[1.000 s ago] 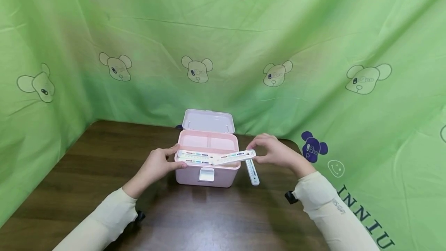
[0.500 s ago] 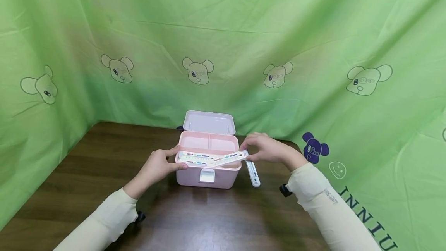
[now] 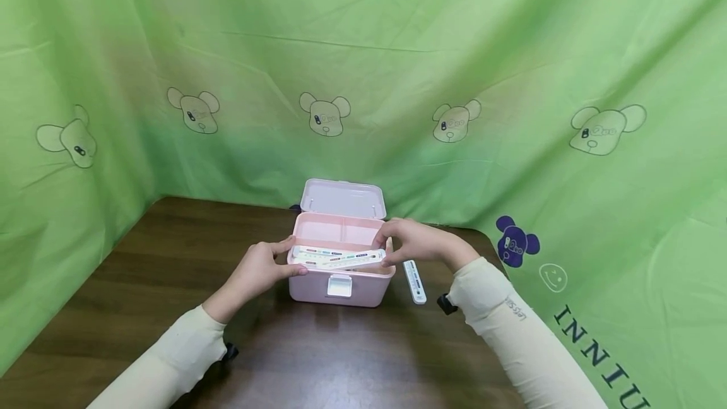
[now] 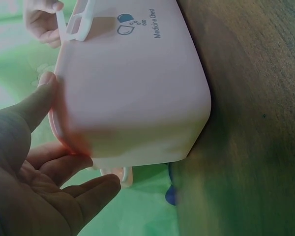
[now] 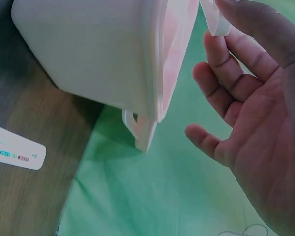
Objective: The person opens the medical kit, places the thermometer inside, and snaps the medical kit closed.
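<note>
A pink medicine box (image 3: 312, 289) stands on the table with its lid (image 3: 343, 199) raised at the back. My left hand (image 3: 258, 275) grips its front left corner, thumb on the front rim and fingers around the left side. Between thumb and fingers of my right hand (image 3: 420, 243) is the right end of a slim white thermometer (image 3: 356, 260) with coloured labels. It slants across the box's front compartment, over other white thermometers (image 3: 307, 253) inside; how many is unclear. In the right wrist view only the held thermometer's end (image 5: 216, 22) shows.
One more white thermometer (image 3: 414, 283) lies on the brown table (image 3: 341, 358), right of the box. The box's divided pink tray (image 3: 319, 229) sits behind the front compartment. A green curtain (image 3: 386, 68) with bear prints hangs behind and at both sides.
My right hand has moved left with the thermometer, bringing it from beyond the right rim to over the front compartment. My left hand stays on the box corner.
</note>
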`<state>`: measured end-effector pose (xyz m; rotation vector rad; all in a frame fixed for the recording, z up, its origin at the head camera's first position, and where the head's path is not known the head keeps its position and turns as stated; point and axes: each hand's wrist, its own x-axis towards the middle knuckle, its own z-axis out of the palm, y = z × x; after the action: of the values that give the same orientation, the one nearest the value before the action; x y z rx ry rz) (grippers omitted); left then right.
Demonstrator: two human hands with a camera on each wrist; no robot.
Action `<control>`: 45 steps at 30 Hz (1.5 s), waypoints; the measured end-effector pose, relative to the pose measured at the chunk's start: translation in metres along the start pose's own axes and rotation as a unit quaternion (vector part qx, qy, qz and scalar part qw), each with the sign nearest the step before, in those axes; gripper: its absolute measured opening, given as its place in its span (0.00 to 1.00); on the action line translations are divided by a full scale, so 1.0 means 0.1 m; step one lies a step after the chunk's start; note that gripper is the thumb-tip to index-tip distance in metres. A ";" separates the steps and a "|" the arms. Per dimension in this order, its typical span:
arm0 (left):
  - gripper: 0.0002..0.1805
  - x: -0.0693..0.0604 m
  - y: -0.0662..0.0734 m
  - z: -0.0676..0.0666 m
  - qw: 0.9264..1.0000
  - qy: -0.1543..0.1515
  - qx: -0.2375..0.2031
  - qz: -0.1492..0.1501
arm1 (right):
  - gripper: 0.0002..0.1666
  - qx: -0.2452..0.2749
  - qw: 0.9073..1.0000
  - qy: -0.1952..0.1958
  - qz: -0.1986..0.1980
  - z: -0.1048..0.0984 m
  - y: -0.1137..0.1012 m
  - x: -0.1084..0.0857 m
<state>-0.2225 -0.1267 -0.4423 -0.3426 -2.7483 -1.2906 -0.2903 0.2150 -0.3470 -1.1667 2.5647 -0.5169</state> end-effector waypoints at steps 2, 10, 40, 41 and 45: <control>0.46 0.00 0.01 0.00 1.000 -0.002 -0.001 0.000 | 0.14 0.006 1.000 -0.001 0.005 0.02 -0.02 0.03; 0.45 -0.01 0.03 -0.01 1.000 -0.001 0.003 -0.004 | 0.12 -0.018 1.000 0.004 -0.007 0.08 -0.10 0.13; 0.46 0.02 0.03 0.02 1.000 0.001 -0.004 -0.014 | 0.15 -0.047 0.998 0.004 -0.029 0.23 -0.20 0.31; 0.46 0.02 0.03 0.02 1.000 0.002 -0.003 -0.013 | 0.15 -0.048 0.998 0.006 -0.031 0.23 -0.19 0.31; 0.46 0.02 0.03 0.01 1.000 0.005 -0.002 -0.010 | 0.14 -0.042 0.999 0.008 -0.029 0.25 -0.18 0.32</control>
<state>-0.2233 -0.1235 -0.4403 -0.3098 -2.7478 -1.3000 -0.2888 0.1742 -0.3651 -1.2737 2.5955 -0.4368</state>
